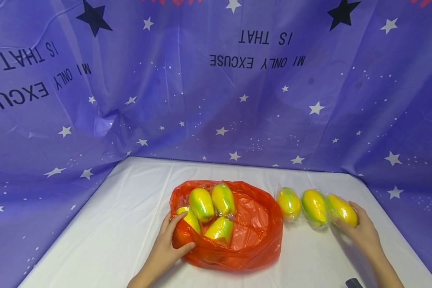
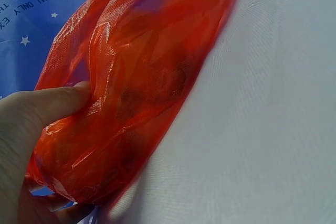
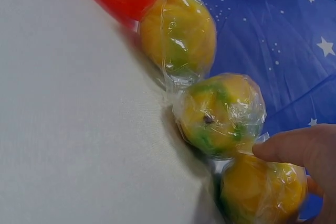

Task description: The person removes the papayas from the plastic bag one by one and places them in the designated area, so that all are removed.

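A red plastic bag (image 1: 245, 258) lies with its mouth open upward, and several yellow-green mangoes (image 1: 201, 202) in clear wrap are inside on its left side. My left hand (image 1: 165, 244) holds the bag's left end, thumb on the front wall and fingers around the side. Right of the bag, three wrapped mangoes stand in a row: one near the rim (image 1: 289, 204), a middle mango (image 1: 314, 206) and the rightmost mango (image 1: 345, 211). My right hand (image 1: 365, 234) grips the rightmost one, thumb at its near left side and fingers around its right.
A white cloth (image 1: 93, 240) covers the table. Purple star-printed fabric (image 1: 187, 100) hangs behind and along both sides. At the bottom edge, right of centre, part of a dark object (image 1: 353, 283) shows.
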A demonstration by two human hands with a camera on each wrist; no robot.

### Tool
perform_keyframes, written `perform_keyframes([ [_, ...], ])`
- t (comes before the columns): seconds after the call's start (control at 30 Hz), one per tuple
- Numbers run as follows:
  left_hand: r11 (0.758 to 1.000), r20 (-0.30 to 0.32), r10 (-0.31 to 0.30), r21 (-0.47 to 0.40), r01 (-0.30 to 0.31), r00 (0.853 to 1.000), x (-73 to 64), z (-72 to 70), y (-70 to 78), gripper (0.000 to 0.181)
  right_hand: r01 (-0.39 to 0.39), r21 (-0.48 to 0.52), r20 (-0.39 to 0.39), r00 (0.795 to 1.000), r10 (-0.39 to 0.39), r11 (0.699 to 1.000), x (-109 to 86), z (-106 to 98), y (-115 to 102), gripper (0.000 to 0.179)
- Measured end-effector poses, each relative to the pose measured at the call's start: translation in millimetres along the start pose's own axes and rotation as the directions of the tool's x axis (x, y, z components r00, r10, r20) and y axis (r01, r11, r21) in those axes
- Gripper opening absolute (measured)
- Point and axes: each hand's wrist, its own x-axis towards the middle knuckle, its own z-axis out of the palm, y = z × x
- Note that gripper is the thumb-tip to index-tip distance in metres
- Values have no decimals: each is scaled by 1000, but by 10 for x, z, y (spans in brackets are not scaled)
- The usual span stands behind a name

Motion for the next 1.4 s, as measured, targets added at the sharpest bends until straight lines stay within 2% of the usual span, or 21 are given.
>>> perform_keyframes([
  [0.17,1000,3,2,-7,-2,1000,10,1,-7,79,34,-4,-12,999,-34,999,0,3,-6,80],
  [0.53,1000,12,-9,-4,9,1000,9,4,-30,80,21,-36,-20,1000,-22,999,-3,-35,-52,81],
  [0.73,1000,18,-23,10,23,1000,11,6,-23,81,32,-60,-57,998,-35,998,-15,-36,-97,78],
  [0.97,999,28,-28,33,27,999,7,7,-20,82,134,-98,-148,978,-147,986,-34,-24,-166,71],
  [1.13,999,24,-24,36,24,999,5,5,-21,82,177,-98,-180,964,-193,979,-52,-18,-267,69],
  [1.3,1000,22,-16,24,15,1000,10,18,-21,81,239,-82,-219,943,-252,967,-86,14,-418,65],
  [1.4,1000,25,-14,26,14,1000,5,18,-20,80,251,-63,-220,940,-259,966,-125,53,-512,63],
])
